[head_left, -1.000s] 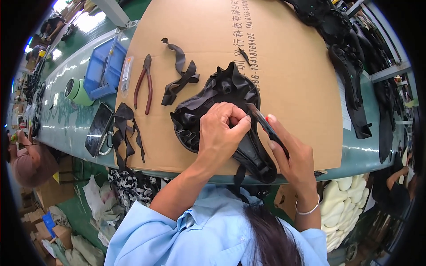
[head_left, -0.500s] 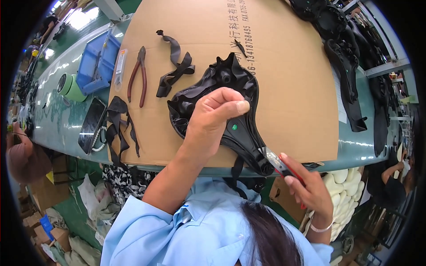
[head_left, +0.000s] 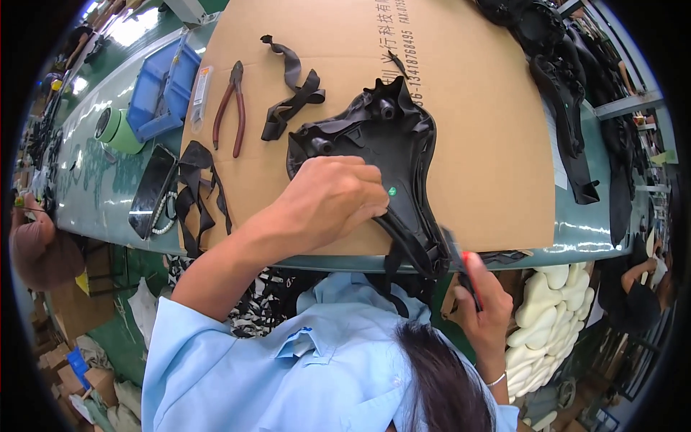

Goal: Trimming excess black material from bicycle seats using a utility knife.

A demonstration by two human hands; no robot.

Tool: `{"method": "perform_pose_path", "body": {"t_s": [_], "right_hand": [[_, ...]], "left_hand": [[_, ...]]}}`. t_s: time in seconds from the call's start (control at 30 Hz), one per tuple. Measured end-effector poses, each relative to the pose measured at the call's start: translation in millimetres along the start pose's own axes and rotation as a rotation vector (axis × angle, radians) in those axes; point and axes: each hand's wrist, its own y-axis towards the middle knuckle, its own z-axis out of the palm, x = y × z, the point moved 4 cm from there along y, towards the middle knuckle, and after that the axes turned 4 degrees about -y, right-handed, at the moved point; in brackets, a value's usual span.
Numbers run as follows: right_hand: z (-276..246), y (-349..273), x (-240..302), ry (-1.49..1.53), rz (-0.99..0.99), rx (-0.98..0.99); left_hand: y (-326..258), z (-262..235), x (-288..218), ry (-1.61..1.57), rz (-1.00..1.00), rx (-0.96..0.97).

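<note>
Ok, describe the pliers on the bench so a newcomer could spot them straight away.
Start at the big brown cardboard sheet covering the green bench. Go to its far left corner, beside the blue plastic tray. The pliers lie there, jaws pointing away from the person, the only metal tool with dark red handles among limp black straps.

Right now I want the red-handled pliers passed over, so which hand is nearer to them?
Left. The left hand rests on the black saddle shell, a short way right of the pliers. The right hand is off the table's near edge, much farther away.
</note>
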Motion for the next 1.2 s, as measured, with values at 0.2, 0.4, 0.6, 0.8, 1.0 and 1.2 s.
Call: {"method": "perform_pose_path", "body": {"t_s": [0.2, 0.4, 0.6, 0.8, 1.0, 1.2], "right_hand": [[15, 28, 21, -0.346, -0.175, 0.146], [10, 35, 27, -0.592, -0.307, 0.200], [-34, 33, 16, -0.669, -0.181, 0.488], [-27, 9, -10, 0.347, 0.393, -0.077], [22, 7, 5, 0.761, 0.696, 0.076], [38, 18, 17, 0.903, 0.806, 0.156]], "left_hand": [[7, 6, 5, 0.034, -0.066, -0.103], [8, 7, 10, 0.032, -0.032, -0.092], [4, 5, 6, -0.002, -0.081, -0.113], [23, 30, -14, 0.112, -0.168, -0.155], [59, 31, 10, -0.319, -0.343, 0.073], [61, 30, 16, -0.448, -0.429, 0.022]]}}
